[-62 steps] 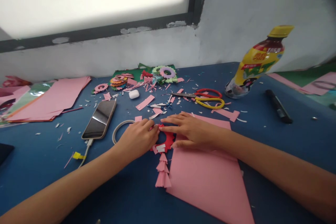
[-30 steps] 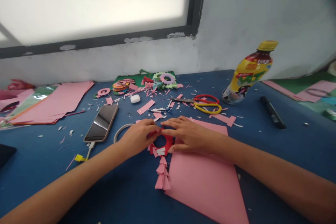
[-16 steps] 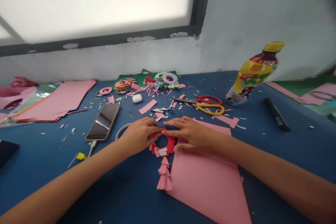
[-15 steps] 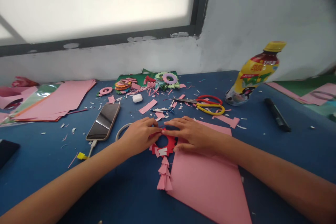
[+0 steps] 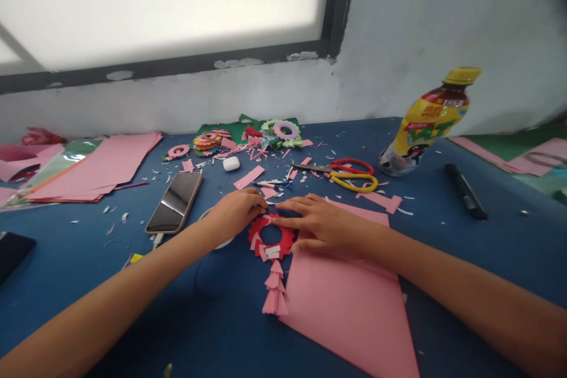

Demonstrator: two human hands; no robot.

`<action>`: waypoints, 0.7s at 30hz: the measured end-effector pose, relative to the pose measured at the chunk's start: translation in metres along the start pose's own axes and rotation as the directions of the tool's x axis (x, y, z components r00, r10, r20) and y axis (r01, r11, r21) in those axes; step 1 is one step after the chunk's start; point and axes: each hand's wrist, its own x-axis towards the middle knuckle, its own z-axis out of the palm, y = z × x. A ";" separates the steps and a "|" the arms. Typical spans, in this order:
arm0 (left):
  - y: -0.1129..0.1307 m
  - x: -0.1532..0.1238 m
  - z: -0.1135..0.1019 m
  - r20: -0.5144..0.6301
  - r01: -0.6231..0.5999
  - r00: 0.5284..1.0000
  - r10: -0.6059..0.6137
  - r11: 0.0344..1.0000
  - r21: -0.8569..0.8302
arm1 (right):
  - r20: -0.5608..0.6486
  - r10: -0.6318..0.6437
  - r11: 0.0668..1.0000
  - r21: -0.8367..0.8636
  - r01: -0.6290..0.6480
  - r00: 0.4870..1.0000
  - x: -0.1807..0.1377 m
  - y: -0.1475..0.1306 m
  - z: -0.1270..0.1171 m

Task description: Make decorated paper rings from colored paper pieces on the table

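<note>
A red paper ring with notched edges (image 5: 271, 236) lies flat on the blue table (image 5: 465, 260), with a pink paper tassel (image 5: 274, 292) hanging below it. My right hand (image 5: 321, 224) lies on the ring's right side, fingers stretched flat, index tip on the top of the ring. My left hand (image 5: 234, 211) hovers just above the ring's upper left, raised off the table, fingers curled together in a pinch; whatever they hold is too small to see. A large pink sheet (image 5: 349, 301) lies under my right wrist.
A phone (image 5: 174, 202) on a cable and a tape ring lie left of my left hand. Scissors (image 5: 349, 172), an earbud case (image 5: 231, 163), paper scraps and finished paper rings (image 5: 283, 130) sit behind. A yellow bottle (image 5: 427, 124) and a black marker (image 5: 465, 192) stand right; pink sheets (image 5: 88, 168) are stacked left.
My left hand has lifted off the ring's left side and moved up and back, uncovering that side of the red ring. My right hand stays pressed on it.
</note>
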 end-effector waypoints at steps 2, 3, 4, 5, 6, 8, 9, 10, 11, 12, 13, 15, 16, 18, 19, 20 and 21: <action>-0.001 -0.001 0.000 0.015 -0.013 1.000 0.013 1.000 0.009 | 0.007 0.008 1.000 -0.001 -0.008 1.000 0.000 0.000 0.000; -0.001 -0.001 0.000 0.023 -0.017 1.000 0.017 1.000 0.018 | 0.008 0.009 1.000 -0.003 -0.009 1.000 0.000 0.000 0.000; -0.001 0.000 0.000 0.033 -0.022 0.999 0.021 0.999 0.031 | 0.008 0.008 1.000 -0.007 -0.008 1.000 0.000 0.000 0.000; -0.002 0.001 0.001 0.046 -0.029 0.999 0.027 0.999 0.045 | 0.006 0.005 1.000 -0.012 -0.005 1.000 0.000 0.000 0.000; -0.002 0.002 0.000 0.062 -0.041 0.997 0.037 0.997 0.061 | 0.003 0.003 1.000 -0.014 -0.003 1.000 0.000 0.000 0.000; -0.001 0.005 -0.001 0.105 -0.080 0.992 0.070 0.992 0.095 | -0.006 0.006 1.000 -0.014 -0.006 1.000 0.000 0.000 0.000; 0.000 0.007 -0.002 0.128 -0.104 0.988 0.089 0.988 0.111 | -0.011 0.006 1.000 -0.013 -0.006 1.000 0.000 0.000 0.000; 0.001 0.008 -0.002 0.150 -0.126 0.983 0.107 0.984 0.128 | -0.013 0.005 1.000 -0.009 -0.005 1.000 0.000 0.000 0.000; 0.001 0.009 -0.003 0.169 -0.145 0.978 0.120 0.979 0.143 | -0.014 0.003 1.000 -0.007 -0.003 1.000 0.000 -0.001 0.000; 0.002 0.010 -0.004 0.185 -0.157 0.974 0.127 0.975 0.157 | -0.012 0.000 1.000 -0.005 0.000 1.000 0.000 -0.001 0.000; 0.002 0.011 -0.004 0.200 -0.164 0.971 0.130 0.972 0.167 | -0.010 -0.002 1.000 -0.005 0.002 1.000 0.000 -0.001 0.000; 0.002 0.013 -0.004 0.224 -0.165 0.967 0.123 0.970 0.177 | -0.003 0.002 1.000 -0.002 -0.002 1.000 0.000 -0.001 0.000; 0.001 0.014 -0.005 0.235 -0.160 0.965 0.117 0.971 0.176 | -0.003 0.007 1.000 -0.002 -0.007 1.000 0.000 -0.001 0.000; 0.002 0.014 -0.006 0.247 -0.141 0.964 0.096 0.976 0.168 | -0.005 0.011 1.000 -0.003 -0.011 1.000 -0.001 -0.001 0.000; 0.003 0.013 -0.006 0.246 -0.124 0.966 0.082 0.979 0.162 | -0.010 0.011 1.000 -0.004 -0.011 1.000 -0.001 0.000 0.001; 0.006 0.012 -0.007 0.240 -0.102 0.969 0.063 0.982 0.156 | -0.013 0.009 1.000 -0.004 -0.009 1.000 -0.001 0.000 0.001; 0.008 0.011 -0.008 0.228 -0.075 0.973 0.039 0.986 0.152 | -0.016 0.006 1.000 -0.004 -0.006 1.000 -0.001 0.000 0.001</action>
